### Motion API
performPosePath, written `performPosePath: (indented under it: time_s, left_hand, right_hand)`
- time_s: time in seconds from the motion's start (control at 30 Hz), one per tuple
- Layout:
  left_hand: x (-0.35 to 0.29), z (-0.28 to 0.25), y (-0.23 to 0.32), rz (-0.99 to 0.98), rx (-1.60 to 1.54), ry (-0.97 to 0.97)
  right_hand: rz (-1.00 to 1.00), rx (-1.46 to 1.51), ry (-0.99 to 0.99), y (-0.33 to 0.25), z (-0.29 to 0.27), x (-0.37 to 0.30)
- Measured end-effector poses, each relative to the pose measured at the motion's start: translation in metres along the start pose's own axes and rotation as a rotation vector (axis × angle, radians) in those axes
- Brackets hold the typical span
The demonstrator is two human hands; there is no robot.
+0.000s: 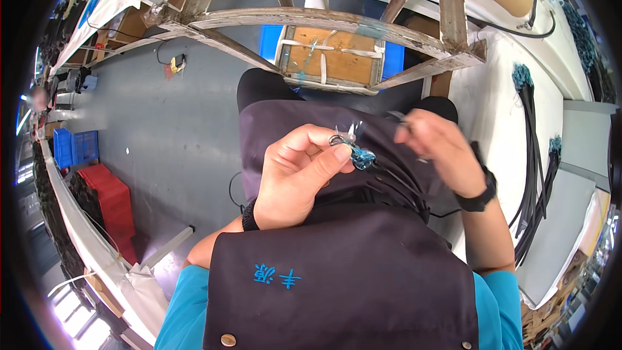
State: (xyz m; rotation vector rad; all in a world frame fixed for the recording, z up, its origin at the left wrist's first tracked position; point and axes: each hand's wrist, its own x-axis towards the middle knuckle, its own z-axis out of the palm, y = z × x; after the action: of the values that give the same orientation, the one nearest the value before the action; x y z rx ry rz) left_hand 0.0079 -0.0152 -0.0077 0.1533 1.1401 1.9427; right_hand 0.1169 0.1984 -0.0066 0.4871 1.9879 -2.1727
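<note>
Up close, two hands work a small blue-tipped cable end over a dark apron.
Left hand [301, 172] pinches the blue-tipped connector [359, 155] between thumb and curled fingers, near the middle of the scene; its black cables [402, 188] trail right across the apron [337, 272]. Right hand [440, 149], blurred, is just beside it; I cannot tell its grip. More cable bundles [534, 155] lie on the white table [486, 110] at right.

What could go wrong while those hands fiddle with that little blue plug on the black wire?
The left hand pinches the small blue connector only at its fingertips, over the lap, so it might slip onto the grey floor. The black cables lie loose across the apron and could snag or tangle. The right hand is blurred, so a rushed grip might miss the piece.
</note>
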Motion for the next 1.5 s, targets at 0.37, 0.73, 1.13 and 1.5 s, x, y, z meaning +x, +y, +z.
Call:
performPosePath:
  time_s: [0.37,0.73,1.13,1.5]
  left_hand:
    - [0.008,0.017,0.002,-0.038,-0.032,-0.133]
    - [0.017,0.040,-0.015,-0.007,-0.052,-0.163]
    - [0.016,0.034,-0.016,0.046,-0.030,-0.226]
    - [0.018,0.026,-0.017,0.185,0.091,-0.239]
  right_hand:
    - [0.479,-1.246,1.160,0.161,-0.181,-0.173]
    - [-0.804,-0.788,0.517,-0.005,0.043,-0.032]
    - [-0.704,-0.682,0.525,-0.022,0.048,-0.031]
    - [-0.003,0.268,0.216,-0.028,0.049,-0.036]
